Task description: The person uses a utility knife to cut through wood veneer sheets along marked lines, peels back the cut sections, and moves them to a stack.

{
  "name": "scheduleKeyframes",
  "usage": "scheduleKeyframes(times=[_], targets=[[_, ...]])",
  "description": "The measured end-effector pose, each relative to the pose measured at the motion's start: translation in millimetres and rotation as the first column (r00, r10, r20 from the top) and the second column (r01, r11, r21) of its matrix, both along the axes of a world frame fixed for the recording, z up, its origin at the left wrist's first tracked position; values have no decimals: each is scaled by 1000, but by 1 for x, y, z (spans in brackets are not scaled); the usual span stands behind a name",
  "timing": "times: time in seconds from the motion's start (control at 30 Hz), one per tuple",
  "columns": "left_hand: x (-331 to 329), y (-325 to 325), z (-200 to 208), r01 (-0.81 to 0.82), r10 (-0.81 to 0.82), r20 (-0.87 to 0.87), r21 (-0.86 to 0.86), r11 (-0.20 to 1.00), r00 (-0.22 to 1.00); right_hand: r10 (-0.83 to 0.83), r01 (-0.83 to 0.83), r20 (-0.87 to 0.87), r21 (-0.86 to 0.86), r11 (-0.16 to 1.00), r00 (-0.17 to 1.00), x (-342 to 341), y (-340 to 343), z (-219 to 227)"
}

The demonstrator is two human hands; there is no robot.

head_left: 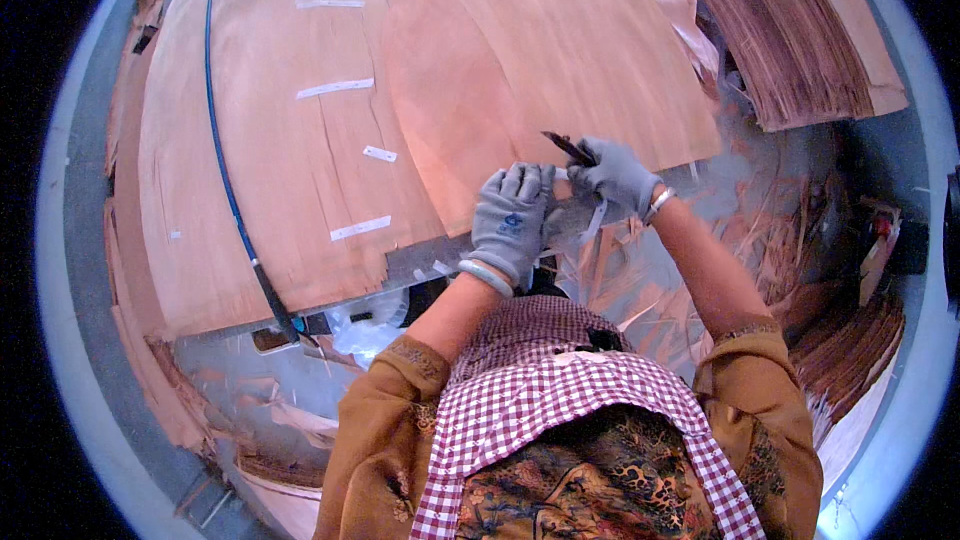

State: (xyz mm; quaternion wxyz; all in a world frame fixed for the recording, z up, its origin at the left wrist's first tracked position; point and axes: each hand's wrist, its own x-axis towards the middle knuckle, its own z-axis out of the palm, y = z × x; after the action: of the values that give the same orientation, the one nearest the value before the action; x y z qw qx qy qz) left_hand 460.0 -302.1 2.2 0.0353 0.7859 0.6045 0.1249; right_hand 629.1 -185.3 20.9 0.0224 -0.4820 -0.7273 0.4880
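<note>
At the veneer's (570,60) near edge, our right hand (618,178) gripped a dark tool (567,147), ideally clear of our left hand (508,225), whose grip was unclear.

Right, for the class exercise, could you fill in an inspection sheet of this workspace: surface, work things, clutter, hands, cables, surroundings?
Surface: grey worktop, mostly covered, its near edge showing.
Work things: wood veneer sheets, split in places, with white tape strips on them; dark pointed tool.
Clutter: long dark-blue rod across the sheets at left; crumpled clear plastic near the worktop's near edge; veneer scraps below.
Hands: gloved left hand at the sheets' near edge, grip unclear; gloved right hand closed on the tool.
Cables: nothing seen.
Surroundings: veneer stack at upper right, another stack at lower right.
</note>
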Motion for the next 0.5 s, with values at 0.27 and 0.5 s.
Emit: scheduleKeyframes(times=[0.27,0.5], targets=[[-2,8,-11,-13,12,38,48,999,999,-37,39,16,-188,981,999,42,-51,37],[-15,13,42,32,25,333,-162,986,943,-340,316,135,170,933,931,220,140,176]])
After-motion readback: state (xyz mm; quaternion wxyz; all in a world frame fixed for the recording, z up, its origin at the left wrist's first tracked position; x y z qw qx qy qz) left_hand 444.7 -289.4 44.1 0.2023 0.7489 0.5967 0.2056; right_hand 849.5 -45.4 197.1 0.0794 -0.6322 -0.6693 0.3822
